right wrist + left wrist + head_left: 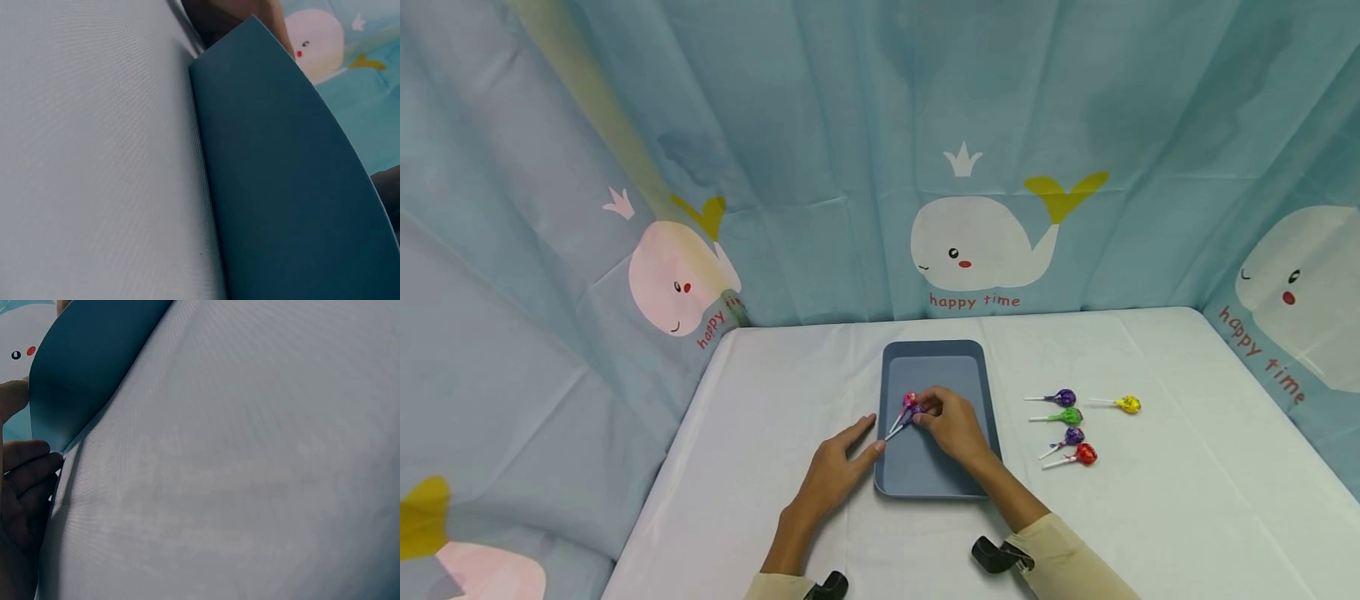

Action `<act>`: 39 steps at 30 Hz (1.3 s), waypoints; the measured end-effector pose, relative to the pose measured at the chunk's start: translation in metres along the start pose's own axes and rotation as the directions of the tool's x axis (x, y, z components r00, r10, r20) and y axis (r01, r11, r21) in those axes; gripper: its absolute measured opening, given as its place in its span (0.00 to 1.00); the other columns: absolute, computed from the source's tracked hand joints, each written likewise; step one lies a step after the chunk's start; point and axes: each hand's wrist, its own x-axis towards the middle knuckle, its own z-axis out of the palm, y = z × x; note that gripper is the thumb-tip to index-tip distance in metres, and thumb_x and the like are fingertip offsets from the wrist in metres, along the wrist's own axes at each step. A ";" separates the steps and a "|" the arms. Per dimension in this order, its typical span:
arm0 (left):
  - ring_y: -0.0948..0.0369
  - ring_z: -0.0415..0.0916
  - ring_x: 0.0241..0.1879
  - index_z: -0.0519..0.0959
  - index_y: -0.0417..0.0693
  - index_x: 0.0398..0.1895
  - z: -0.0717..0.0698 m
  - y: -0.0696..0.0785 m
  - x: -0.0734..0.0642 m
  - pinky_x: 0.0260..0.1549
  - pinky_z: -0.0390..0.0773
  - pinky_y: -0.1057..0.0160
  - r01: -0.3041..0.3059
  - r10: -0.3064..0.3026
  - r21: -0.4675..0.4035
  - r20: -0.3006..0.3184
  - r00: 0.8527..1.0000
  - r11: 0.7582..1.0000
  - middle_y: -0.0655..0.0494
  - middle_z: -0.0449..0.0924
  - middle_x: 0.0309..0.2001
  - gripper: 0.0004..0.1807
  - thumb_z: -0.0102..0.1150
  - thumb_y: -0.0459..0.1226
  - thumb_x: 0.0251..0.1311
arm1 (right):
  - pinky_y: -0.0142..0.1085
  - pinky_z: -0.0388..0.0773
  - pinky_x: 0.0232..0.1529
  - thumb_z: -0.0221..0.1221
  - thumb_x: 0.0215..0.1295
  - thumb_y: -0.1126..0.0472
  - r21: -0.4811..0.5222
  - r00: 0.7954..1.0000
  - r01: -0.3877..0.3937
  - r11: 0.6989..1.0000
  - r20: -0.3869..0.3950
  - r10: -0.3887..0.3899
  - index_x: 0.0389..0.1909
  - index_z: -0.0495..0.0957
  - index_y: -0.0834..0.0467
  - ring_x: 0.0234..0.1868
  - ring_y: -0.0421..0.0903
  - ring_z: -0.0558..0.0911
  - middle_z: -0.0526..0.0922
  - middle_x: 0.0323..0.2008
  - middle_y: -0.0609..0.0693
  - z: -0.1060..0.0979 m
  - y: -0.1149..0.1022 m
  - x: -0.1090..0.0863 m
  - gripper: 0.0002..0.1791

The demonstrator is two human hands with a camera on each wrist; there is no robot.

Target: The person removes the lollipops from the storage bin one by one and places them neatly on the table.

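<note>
My right hand (951,425) reaches over the grey-blue tray (940,479) and pinches a purple-wrapped lollipop (912,414) by its head. Just beside it in the tray is a pink lollipop (908,400), its stick slanting toward the lower left. At the tray's left rim my left hand (835,475) rests with fingers extended, thumb at the edge. The left wrist view shows that hand (25,487) against the tray's outer wall (94,369). In the right wrist view, the tray wall (281,162) hides most of the right hand.
Right of the tray, on the white cloth (1187,500), lie several lollipops: purple (1064,397), green (1070,416), another purple (1073,436), red (1086,454) and, farther right, yellow (1128,405). A blue whale-print curtain (850,167) hangs behind the table.
</note>
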 end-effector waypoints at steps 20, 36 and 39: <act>0.51 0.68 0.77 0.73 0.55 0.78 -0.001 0.002 -0.001 0.76 0.67 0.44 0.009 -0.009 0.010 0.021 1.000 1.000 0.55 0.74 0.75 0.37 0.62 0.60 0.72 | 0.33 0.86 0.33 0.71 0.67 0.67 0.044 0.999 -0.034 0.998 -0.015 0.035 0.54 0.87 0.63 0.45 0.50 0.89 0.89 0.46 0.55 -0.025 -0.001 -0.011 0.15; 0.50 0.69 0.76 0.74 0.55 0.77 -0.002 0.000 0.001 0.76 0.67 0.44 0.005 -0.005 0.013 0.013 1.000 1.000 0.54 0.74 0.74 0.37 0.63 0.60 0.71 | 0.32 0.83 0.43 0.71 0.68 0.63 -0.005 0.998 0.000 1.000 -0.070 0.000 0.54 0.87 0.60 0.47 0.50 0.88 0.88 0.48 0.55 -0.059 -0.004 -0.021 0.15; 0.51 0.69 0.76 0.74 0.55 0.77 -0.002 0.000 0.000 0.76 0.67 0.44 0.007 -0.007 0.013 0.015 1.000 1.000 0.55 0.74 0.74 0.37 0.63 0.60 0.71 | 0.30 0.83 0.44 0.71 0.69 0.63 0.001 0.997 -0.007 1.000 -0.080 0.007 0.55 0.86 0.60 0.48 0.50 0.88 0.88 0.49 0.55 -0.066 -0.003 -0.023 0.16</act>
